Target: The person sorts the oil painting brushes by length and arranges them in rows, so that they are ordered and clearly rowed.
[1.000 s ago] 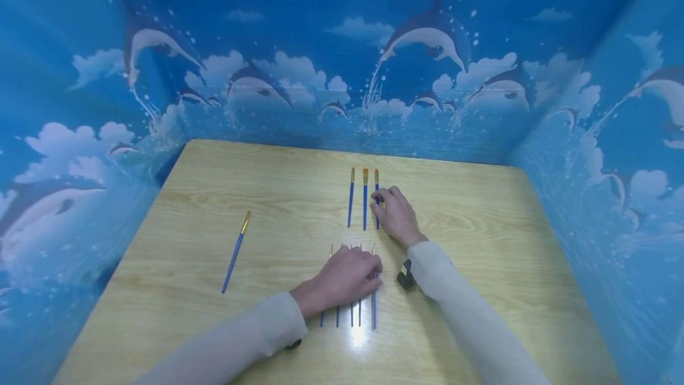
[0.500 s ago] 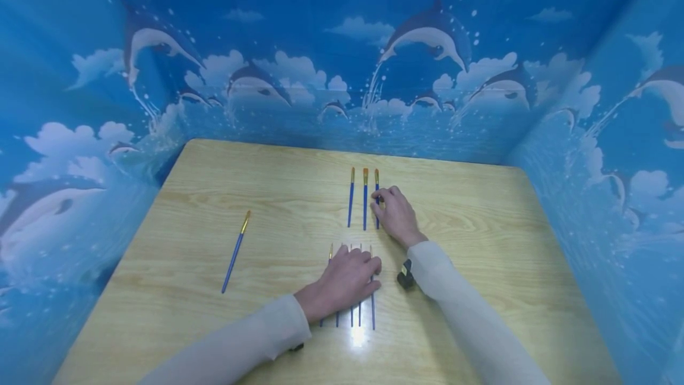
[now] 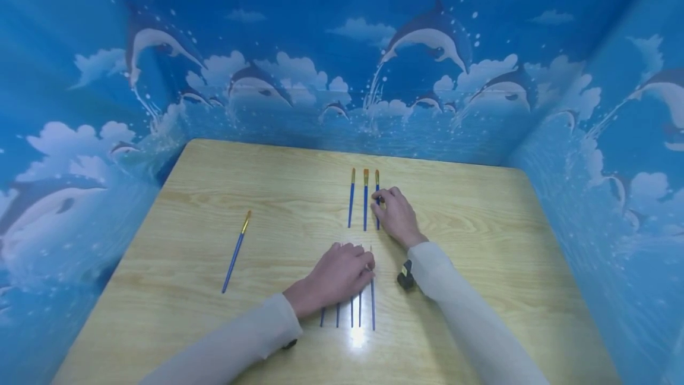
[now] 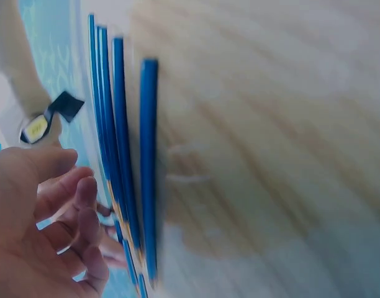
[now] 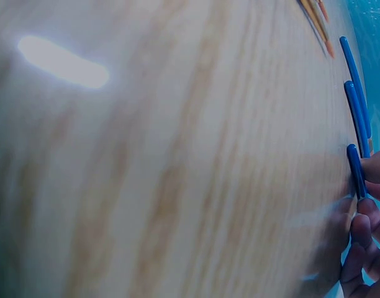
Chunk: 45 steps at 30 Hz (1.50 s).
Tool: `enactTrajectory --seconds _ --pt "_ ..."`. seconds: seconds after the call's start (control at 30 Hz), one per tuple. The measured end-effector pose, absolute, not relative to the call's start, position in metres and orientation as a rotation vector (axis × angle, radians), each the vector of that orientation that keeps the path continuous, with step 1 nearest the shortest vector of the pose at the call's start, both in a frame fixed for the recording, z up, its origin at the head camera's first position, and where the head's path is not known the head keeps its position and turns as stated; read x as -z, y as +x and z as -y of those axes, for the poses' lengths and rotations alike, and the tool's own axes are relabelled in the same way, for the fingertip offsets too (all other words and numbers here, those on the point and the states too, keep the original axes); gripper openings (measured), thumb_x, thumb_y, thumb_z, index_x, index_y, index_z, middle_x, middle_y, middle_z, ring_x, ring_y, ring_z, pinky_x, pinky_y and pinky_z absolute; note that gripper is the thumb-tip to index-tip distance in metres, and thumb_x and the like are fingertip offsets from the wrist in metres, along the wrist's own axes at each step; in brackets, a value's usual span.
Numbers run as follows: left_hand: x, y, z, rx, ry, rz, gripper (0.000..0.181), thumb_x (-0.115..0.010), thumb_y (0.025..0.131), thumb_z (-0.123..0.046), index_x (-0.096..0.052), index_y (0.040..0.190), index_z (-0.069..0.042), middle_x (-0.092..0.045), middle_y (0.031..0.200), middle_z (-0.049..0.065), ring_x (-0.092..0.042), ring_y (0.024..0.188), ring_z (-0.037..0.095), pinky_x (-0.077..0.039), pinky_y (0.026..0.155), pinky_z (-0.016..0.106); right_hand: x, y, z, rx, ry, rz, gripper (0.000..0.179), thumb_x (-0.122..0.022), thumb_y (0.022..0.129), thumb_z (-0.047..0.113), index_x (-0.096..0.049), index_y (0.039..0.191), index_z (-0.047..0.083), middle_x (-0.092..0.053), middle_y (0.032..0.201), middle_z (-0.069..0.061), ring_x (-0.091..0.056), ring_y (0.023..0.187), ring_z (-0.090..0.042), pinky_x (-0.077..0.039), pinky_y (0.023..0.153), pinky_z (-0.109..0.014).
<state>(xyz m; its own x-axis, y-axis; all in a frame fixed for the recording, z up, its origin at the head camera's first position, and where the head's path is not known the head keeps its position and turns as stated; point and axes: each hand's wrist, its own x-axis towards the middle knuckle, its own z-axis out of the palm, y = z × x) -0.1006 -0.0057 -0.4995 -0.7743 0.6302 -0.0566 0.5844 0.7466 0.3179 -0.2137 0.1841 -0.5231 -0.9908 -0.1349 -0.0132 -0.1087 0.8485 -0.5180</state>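
Note:
My left hand point(image 3: 336, 274) hovers over a row of several thin blue paintbrushes, covering their upper parts in the head view. In the left wrist view its fingers are loosely bent and hold nothing, beside the blue handles point(image 4: 149, 143). The row's rightmost paintbrush point(image 3: 373, 305) lies just right of my left fingertips. Farther back, my right hand point(image 3: 396, 217) pinches the rightmost of three upper paintbrushes between thumb and index finger. This pinched paintbrush point(image 3: 377, 179) lies along the table, bristles pointing away; its blue handle end point(image 5: 354, 161) shows in the right wrist view.
The flat wide paintbrush point(image 3: 366, 195) and a narrower paintbrush point(image 3: 351, 195) lie left of the pinched one. A single paintbrush point(image 3: 236, 251) lies tilted at the left. Blue dolphin-print curtains point(image 3: 299, 111) surround the wooden table point(image 3: 459, 195).
The lower row's rightmost paintbrush has shifted slightly left. My left hand has since drawn a little left, away from it. The right hand has stayed in place.

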Motion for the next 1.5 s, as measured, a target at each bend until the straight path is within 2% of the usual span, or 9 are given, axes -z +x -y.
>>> enactTrajectory --seconds 0.1,0.3,0.57,0.8,1.07,1.33,1.5 --pt "0.500 -0.106 0.016 -0.473 0.968 -2.802 0.020 -0.066 0.108 -0.037 -0.077 0.119 -0.025 -0.074 0.104 -0.009 -0.063 0.093 0.009 -0.052 0.082 0.027 0.523 -0.214 -0.185 0.832 -0.197 -2.976 0.034 -0.066 0.110 0.028 -0.069 0.140 0.011 -0.062 0.127 -0.012 -0.064 0.112 -0.030 -0.060 0.096 -0.047" --pt "0.505 -0.116 0.042 -0.577 0.895 -2.830 0.017 -0.065 0.108 -0.032 -0.078 0.115 -0.022 -0.074 0.103 -0.007 -0.063 0.095 0.011 -0.056 0.089 0.033 0.523 -0.215 -0.187 0.843 -0.189 -2.976 0.035 -0.066 0.109 0.027 -0.069 0.140 0.010 -0.062 0.128 -0.012 -0.065 0.113 -0.030 -0.059 0.097 -0.048" --pt "0.503 -0.132 0.078 -0.578 0.703 -2.893 0.017 -0.065 0.108 -0.029 -0.076 0.118 -0.020 -0.074 0.112 -0.003 -0.067 0.105 0.016 -0.059 0.097 0.037 0.524 -0.215 -0.187 0.842 -0.190 -2.955 0.036 -0.066 0.110 0.028 -0.068 0.141 0.010 -0.062 0.130 -0.013 -0.065 0.114 -0.031 -0.060 0.098 -0.048" --pt "0.498 -0.146 0.122 -0.651 0.611 -2.951 0.016 -0.069 0.106 -0.022 -0.076 0.118 -0.015 -0.074 0.109 0.001 -0.069 0.105 0.021 -0.061 0.098 0.043 0.526 -0.216 -0.186 0.841 -0.209 -2.966 0.035 -0.067 0.109 0.028 -0.069 0.140 0.011 -0.062 0.130 -0.013 -0.065 0.112 -0.031 -0.060 0.096 -0.048" --pt "0.499 -0.155 0.180 -0.728 0.486 -2.956 0.020 -0.067 0.107 -0.020 -0.074 0.123 -0.010 -0.075 0.121 0.009 -0.068 0.117 0.031 -0.058 0.105 0.055 0.526 -0.216 -0.185 0.851 -0.222 -2.981 0.034 -0.067 0.109 0.027 -0.069 0.139 0.011 -0.062 0.128 -0.012 -0.065 0.108 -0.030 -0.060 0.093 -0.047" --pt "0.492 -0.154 0.221 -0.629 0.426 -2.910 0.018 -0.071 0.105 -0.020 -0.074 0.119 -0.010 -0.072 0.113 0.009 -0.068 0.108 0.030 -0.060 0.098 0.056 0.528 -0.216 -0.185 0.841 -0.219 -2.984 0.035 -0.067 0.109 0.028 -0.069 0.139 0.011 -0.062 0.126 -0.012 -0.064 0.108 -0.030 -0.060 0.093 -0.046" --pt "0.492 -0.152 0.240 -0.628 0.420 -2.865 0.015 -0.075 0.103 -0.021 -0.072 0.115 -0.013 -0.070 0.105 0.005 -0.067 0.096 0.023 -0.060 0.086 0.049 0.528 -0.215 -0.186 0.842 -0.213 -2.991 0.034 -0.067 0.109 0.027 -0.069 0.139 0.011 -0.063 0.126 -0.012 -0.065 0.108 -0.030 -0.060 0.094 -0.046"
